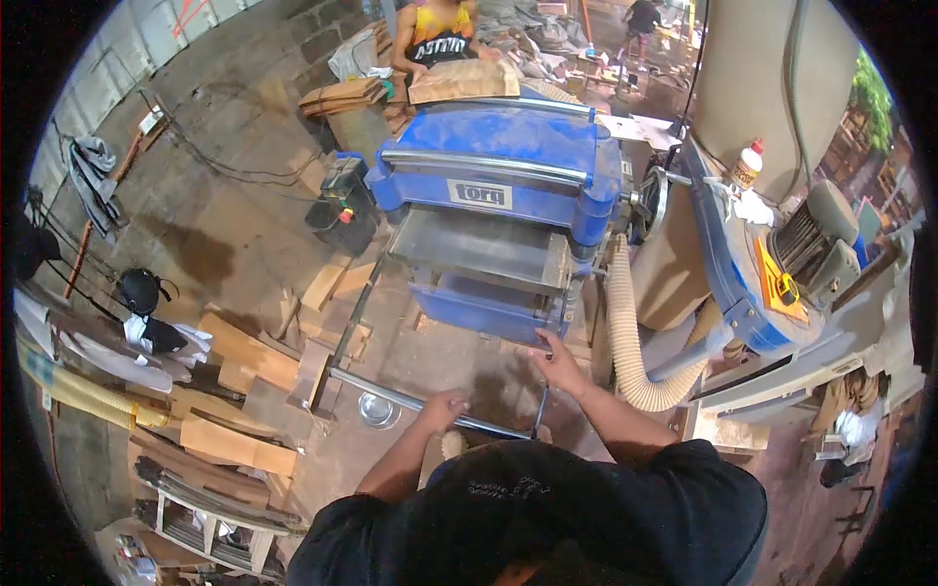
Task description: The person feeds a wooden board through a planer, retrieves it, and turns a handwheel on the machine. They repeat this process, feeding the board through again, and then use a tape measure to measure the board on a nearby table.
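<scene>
My left hand [445, 410] is at the metal roller bar [391, 393] in front of the blue planer [489, 181], its fingers curled; whether it grips the bar is too small to tell. To the right, my right hand [560, 361] is raised near the right side rail of the frame, below the planer bed [479, 249], thumb and fingers apart with nothing between them. A co-worker [440, 34] stands behind the planer with hands at a wooden board [464, 81] above its top.
Wood offcuts [239, 444] lie on the left floor, near a black bin [337, 227]. A ribbed hose [630, 342] curves down on the right, beside a blue machine holding a glue bottle [747, 166] and a yellow tape measure [785, 286]. A round metal dish [379, 410] sits below the bar.
</scene>
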The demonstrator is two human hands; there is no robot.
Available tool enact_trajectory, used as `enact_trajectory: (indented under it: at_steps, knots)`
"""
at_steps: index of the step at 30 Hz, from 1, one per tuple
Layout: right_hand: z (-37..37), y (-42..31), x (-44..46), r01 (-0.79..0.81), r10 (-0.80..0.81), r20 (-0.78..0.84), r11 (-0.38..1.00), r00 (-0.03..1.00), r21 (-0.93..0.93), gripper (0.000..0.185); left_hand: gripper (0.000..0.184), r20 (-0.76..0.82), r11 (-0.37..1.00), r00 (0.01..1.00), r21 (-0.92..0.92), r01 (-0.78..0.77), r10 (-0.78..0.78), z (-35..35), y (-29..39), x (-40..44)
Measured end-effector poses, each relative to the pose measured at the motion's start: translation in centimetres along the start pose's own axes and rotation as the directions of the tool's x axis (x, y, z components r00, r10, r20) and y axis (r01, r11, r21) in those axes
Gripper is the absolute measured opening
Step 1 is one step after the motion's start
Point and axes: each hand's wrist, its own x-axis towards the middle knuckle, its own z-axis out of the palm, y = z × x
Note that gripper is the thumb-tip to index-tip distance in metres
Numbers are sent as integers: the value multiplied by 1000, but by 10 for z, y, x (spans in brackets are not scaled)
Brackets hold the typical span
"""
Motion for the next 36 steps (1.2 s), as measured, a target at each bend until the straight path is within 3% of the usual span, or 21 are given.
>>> enact_trajectory:
  at_steps: [3, 5, 8, 9, 10, 12, 13, 16, 18, 21, 23, 24, 26, 29, 32, 36]
  knots:
    - [8, -14, -8, -53, 52, -20, 998, 998, -35, 56, 46, 98, 997, 992, -3, 76, -76, -8, -3, 10]
    - [14, -10, -14, -128, 120, -84, 987, 989, -97, 54, 49, 153, 967, 988, -254, 37, 3, -11, -18, 16]
    - [26, -23, -22, -120, 112, -97, 989, 989, -82, 52, 50, 170, 964, 980, -259, -56, 102, -14, -43, 27]
    - [29, -24, -23, -122, 113, -103, 988, 988, -90, 52, 49, 190, 911, 968, -405, -74, 163, -3, -76, 40]
    - [35, -25, -24, -119, 106, -113, 986, 988, -114, 54, 49, 195, 910, 966, -408, -77, 169, -21, -59, 29]
    - [49, -29, -27, -122, 104, -131, 983, 986, -137, 56, 46, 203, 948, 947, -250, -196, 249, -48, -22, 9]
    - [56, -36, -29, -144, 122, -153, 980, 981, -139, 56, 42, 217, 910, 942, -383, -161, 258, -45, -31, 13]
    - [77, -46, -35, -152, 125, -188, 978, 974, -140, 54, 39, 249, 844, 923, -520, -130, 295, -48, -50, 19]
    - [88, -56, -42, -212, 185, -200, 969, 962, -125, 53, 39, 276, 812, 923, -580, -64, 269, -57, -59, 23]
    - [104, -76, -50, -200, 173, -231, 975, 957, -99, 45, 37, 276, 870, 934, -489, -67, 227, -78, -76, 34]
    - [105, -62, -51, -209, 191, -190, 975, 963, -78, 41, 36, 305, 572, 922, -812, 120, 240, -92, -96, 43]
    - [105, -61, -50, -217, 207, -144, 974, 968, -59, 37, 36, 308, 575, 920, -809, 120, 241, -102, -95, 45]
    - [106, -55, -49, -206, 196, -142, 976, 970, -66, 35, 36, 187, 709, 971, -704, 28, 148, -120, -94, 47]
    - [107, -50, -41, -193, 184, -124, 979, 975, -71, 35, 33, 140, 658, 982, -752, 20, 129, -129, -121, 69]
    - [110, -54, -25, -192, 185, -85, 978, 979, -83, 38, 32, 109, 678, 994, -730, 88, -13, -154, -90, 52]
    - [112, -58, 9, -217, 229, 55, 962, 972, -163, 36, 30, 84, 668, 996, -741, 72, -14, -167, -87, 39]
